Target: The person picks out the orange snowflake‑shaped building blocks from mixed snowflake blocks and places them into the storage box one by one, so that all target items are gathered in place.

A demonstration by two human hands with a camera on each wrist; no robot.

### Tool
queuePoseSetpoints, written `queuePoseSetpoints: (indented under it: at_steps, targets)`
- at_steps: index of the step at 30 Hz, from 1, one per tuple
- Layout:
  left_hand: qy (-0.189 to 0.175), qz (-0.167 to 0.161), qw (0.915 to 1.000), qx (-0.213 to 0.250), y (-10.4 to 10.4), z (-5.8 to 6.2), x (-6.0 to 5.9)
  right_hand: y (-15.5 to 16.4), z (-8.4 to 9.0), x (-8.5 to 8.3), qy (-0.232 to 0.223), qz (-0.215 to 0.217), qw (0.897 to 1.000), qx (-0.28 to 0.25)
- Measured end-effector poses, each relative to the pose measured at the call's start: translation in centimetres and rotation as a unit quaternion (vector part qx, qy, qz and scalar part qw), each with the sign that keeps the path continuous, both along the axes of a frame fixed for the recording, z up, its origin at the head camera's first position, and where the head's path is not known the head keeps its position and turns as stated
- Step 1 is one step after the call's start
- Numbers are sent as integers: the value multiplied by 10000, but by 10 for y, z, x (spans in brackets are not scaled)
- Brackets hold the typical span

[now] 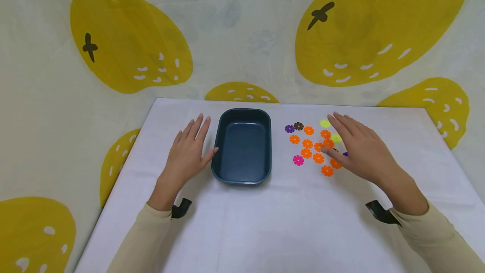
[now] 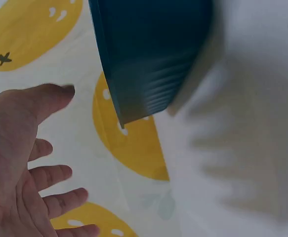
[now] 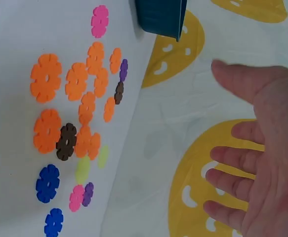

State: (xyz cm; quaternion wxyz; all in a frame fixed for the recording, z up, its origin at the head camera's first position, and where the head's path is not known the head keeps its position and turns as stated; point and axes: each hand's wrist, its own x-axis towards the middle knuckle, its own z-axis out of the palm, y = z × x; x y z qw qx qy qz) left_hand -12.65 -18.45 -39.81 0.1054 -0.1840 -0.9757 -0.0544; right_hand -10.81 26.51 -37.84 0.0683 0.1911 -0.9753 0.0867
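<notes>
A dark blue empty tray (image 1: 244,146) sits mid-table on the white cloth. My left hand (image 1: 202,138) lies flat just left of it with fingers straight, its thumb at the tray's rim. In the left wrist view that hand (image 2: 60,118) shows an empty palm beside the tray (image 2: 148,54). My right hand (image 1: 333,136) hovers flat over a scatter of flower-shaped discs (image 1: 307,143), mostly orange, and hides some of them. The right wrist view shows my right hand (image 3: 227,98) with nothing in it above orange discs (image 3: 46,76), a brown disc (image 3: 65,141) and blue discs (image 3: 47,182).
The white table (image 1: 265,222) stands against a pale backdrop printed with big yellow fruit shapes (image 1: 125,41). A pink disc (image 1: 298,160) lies nearest the tray. Black camera mounts (image 1: 181,207) sit at both wrists.
</notes>
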Motion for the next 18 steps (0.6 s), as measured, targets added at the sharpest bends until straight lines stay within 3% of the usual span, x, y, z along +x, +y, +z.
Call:
queuePoseSetpoints:
  at_steps: [4, 8, 12, 18]
  targets:
    - [-219, 36, 9969, 752, 0, -4, -4, 0, 2, -3, -108, -158, 9992, -341]
    - [-645, 196, 9879, 1395, 1, -7, -7, 1, 4, -4, -158, -329, 9978, -550]
    - [-1168, 339, 9727, 1976, 3, -10, -12, 1, 7, -8, -266, -498, 9953, -790]
    - [-1821, 429, 9429, 2756, 6, -15, -21, 1, 12, -13, -219, -464, 9900, -1316]
